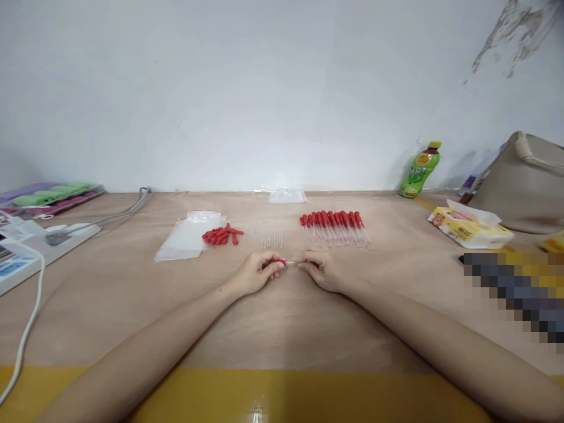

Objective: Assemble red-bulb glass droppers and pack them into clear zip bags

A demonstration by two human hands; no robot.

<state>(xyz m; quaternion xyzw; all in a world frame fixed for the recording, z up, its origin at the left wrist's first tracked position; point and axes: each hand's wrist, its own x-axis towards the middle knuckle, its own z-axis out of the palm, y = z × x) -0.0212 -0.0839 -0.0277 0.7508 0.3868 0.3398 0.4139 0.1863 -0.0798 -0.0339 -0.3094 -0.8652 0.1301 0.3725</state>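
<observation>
My left hand (pixel 259 272) pinches a small red rubber bulb (pixel 278 262) at the middle of the table. My right hand (pixel 321 269) pinches the other end of a thin clear glass tube (pixel 291 262) that meets the bulb. Both hands rest on the wood, fingers closed. Just beyond them lie a row of bare clear tubes (pixel 265 233), a small heap of loose red bulbs (pixel 221 235) to the left, and a row of droppers with red bulbs fitted (pixel 335 227) to the right.
Clear plastic bags (pixel 187 238) lie left of the bulbs, another (pixel 287 196) by the wall. A power strip with cables (pixel 53 238) sits far left. At right stand a green bottle (pixel 420 170), a tissue pack (pixel 469 227) and a beige bag (pixel 524 182).
</observation>
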